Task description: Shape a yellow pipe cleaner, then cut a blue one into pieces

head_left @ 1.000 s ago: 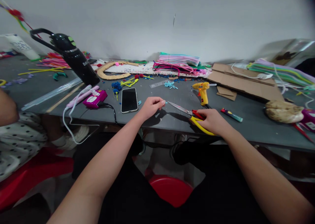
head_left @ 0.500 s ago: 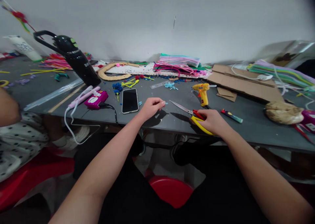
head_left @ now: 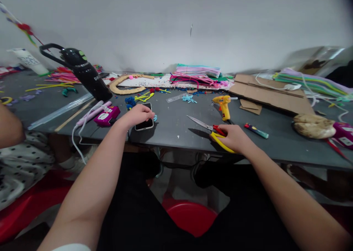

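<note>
My right hand [head_left: 233, 136] grips the scissors [head_left: 213, 130] by their red and yellow handles, blades pointing left and slightly parted just above the table. My left hand [head_left: 140, 114] hovers over the smartphone [head_left: 144, 125] and covers much of its screen. Its fingers are drawn together beside a few small light-blue pieces [head_left: 155, 118] at the phone's right edge; whether it pinches one is hidden. A larger pile of light-blue pieces [head_left: 189, 98] lies farther back, next to a clear ruler [head_left: 174, 98].
A yellow glue gun [head_left: 224, 106] stands behind the scissors, with a utility-knife-like tool [head_left: 256, 131] to the right. Cardboard [head_left: 271, 94] and pipe-cleaner bundles [head_left: 197, 70] line the back. At left are a black bottle [head_left: 89, 76] and a purple device [head_left: 107, 116]. Another person's arm [head_left: 10, 124] shows far left.
My left hand has moved left from near the scissor tips, where a light-blue piece showed at its fingertips, to over the phone. My right hand still holds the scissors.
</note>
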`<state>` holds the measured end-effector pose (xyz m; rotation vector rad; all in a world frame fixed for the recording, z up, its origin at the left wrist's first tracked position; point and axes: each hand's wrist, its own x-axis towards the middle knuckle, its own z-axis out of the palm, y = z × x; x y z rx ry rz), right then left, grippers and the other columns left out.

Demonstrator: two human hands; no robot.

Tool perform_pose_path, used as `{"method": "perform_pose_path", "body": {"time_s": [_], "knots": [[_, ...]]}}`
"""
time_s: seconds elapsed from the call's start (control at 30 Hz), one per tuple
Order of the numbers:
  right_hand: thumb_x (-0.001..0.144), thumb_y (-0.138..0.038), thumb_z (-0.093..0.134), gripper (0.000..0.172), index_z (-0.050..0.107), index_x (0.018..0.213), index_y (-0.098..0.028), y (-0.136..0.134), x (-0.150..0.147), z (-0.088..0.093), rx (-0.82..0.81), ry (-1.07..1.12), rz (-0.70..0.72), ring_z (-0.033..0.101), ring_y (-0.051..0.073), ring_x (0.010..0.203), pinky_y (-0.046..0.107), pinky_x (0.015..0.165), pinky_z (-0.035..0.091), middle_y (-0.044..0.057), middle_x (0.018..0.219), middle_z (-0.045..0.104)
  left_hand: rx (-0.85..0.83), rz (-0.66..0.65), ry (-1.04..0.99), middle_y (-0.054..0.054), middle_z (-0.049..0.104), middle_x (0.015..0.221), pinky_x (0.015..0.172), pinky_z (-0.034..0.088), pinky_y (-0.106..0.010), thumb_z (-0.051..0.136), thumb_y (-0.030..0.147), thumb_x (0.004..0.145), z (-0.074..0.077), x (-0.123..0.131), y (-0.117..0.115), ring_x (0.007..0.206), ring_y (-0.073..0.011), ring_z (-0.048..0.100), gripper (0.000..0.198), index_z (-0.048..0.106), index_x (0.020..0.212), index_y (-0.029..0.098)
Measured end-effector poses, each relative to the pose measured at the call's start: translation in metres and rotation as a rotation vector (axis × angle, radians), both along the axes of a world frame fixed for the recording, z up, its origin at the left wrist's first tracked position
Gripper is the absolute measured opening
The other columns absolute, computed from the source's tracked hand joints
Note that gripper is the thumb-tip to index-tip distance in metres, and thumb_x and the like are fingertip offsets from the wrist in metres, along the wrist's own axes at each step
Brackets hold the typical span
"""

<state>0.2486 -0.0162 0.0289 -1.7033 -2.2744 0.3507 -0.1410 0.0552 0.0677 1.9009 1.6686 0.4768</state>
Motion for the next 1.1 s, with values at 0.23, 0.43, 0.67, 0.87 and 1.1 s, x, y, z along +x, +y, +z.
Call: {"method": "perform_pose_path", "body": {"time_s": [0.23, 0.43, 0.67, 0.87, 1.1], "knots": [[0.078, -0.047, 0.058, 0.032, 0.045, 0.063, -0.021, -0.001, 0.000, 0.001, -0.019, -0.017, -0.006, 0.039, 0.014, 0.056, 0.027, 0.054, 0.026, -0.001, 0.059, 0.049, -0.001, 0.141, 0.210, -0.006, 0.059, 0.055, 0.056, 0.032, -0.029, 0.073, 0.050, 0.066, -0.010, 0.004, 0.007, 0.055, -0.0199, 0.052, 0.032, 0.065, 0.054, 0.021], [0.078, -0.048, 0.060, 0.034, 0.046, 0.062, -0.021, -0.001, 0.001, -0.002, -0.002, -0.009, -0.019, 0.038, 0.013, 0.055, 0.027, 0.053, 0.026, -0.001, 0.058, 0.051, 0.125, 0.281, 0.303, -0.007, 0.060, 0.058, 0.056, 0.032, -0.030, 0.064, 0.049, 0.074, -0.004, -0.002, 0.007, 0.055, -0.0200, 0.050, 0.034, 0.061, 0.055, 0.020], [0.079, -0.063, 0.056, 0.041, 0.059, 0.073, -0.023, -0.006, -0.009, 0.009, -0.008, -0.132, -0.148, 0.055, 0.020, 0.062, 0.028, 0.051, 0.026, 0.006, 0.071, 0.065, 0.288, 0.145, 0.150, -0.004, 0.058, 0.059, 0.056, 0.032, -0.028, 0.058, 0.055, 0.080, 0.008, 0.032, 0.027, 0.058, -0.0180, 0.051, 0.041, 0.061, 0.060, 0.019], [0.080, -0.070, 0.052, 0.050, 0.067, 0.089, -0.023, -0.002, -0.020, 0.031, -0.039, -0.277, -0.218, 0.066, 0.029, 0.079, 0.030, 0.052, 0.028, 0.013, 0.087, 0.072, 0.299, 0.019, 0.160, -0.005, 0.066, 0.073, 0.059, 0.033, -0.028, 0.061, 0.043, 0.079, 0.011, 0.083, 0.061, 0.062, -0.0178, 0.053, 0.025, 0.069, 0.072, 0.021], [0.078, -0.077, 0.050, 0.059, 0.069, 0.087, -0.022, 0.002, -0.020, 0.041, -0.093, -0.367, -0.237, 0.069, 0.034, 0.084, 0.033, 0.056, 0.036, 0.015, 0.090, 0.073, 0.244, -0.101, 0.149, -0.005, 0.070, 0.087, 0.062, 0.035, -0.027, 0.067, 0.030, 0.071, -0.008, 0.126, 0.092, 0.075, -0.0204, 0.058, 0.011, 0.072, 0.079, 0.024]]}}
